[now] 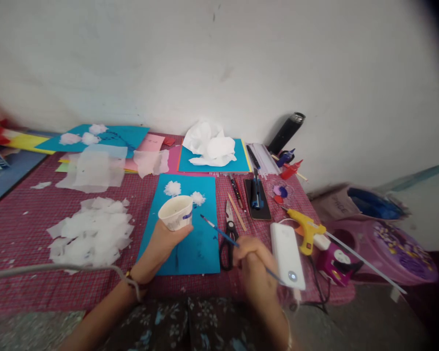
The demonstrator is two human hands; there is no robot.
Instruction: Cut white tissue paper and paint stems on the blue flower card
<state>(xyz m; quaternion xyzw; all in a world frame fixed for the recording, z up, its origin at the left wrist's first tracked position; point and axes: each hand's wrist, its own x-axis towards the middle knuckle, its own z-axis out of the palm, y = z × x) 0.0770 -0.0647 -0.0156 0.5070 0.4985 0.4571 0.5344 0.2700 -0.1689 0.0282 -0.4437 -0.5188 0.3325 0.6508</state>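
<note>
My left hand (170, 241) is wrapped round a white paper cup (176, 213), tilted above a blue sheet of paper (201, 253). In my right hand (254, 263) is a thin blue paintbrush (221, 233), its dark-tipped bristles pointing toward the cup but apart from it. Two white tissue puffs (172, 188) sit near the top of the sheet, one partly behind the cup rim. Dark marks show on the sheet's lower part. A pair of scissors with black handles (227, 243) lies along the sheet's right edge, close to my right hand.
On the left lies a heap of white tissue pieces (93, 231). A grey cable (58, 269) crosses the front left. To the right are a white power bank (287, 253), a yellow glue gun (307, 228) and a phone (263, 207). Crumpled white tissue (212, 146) sits at the back.
</note>
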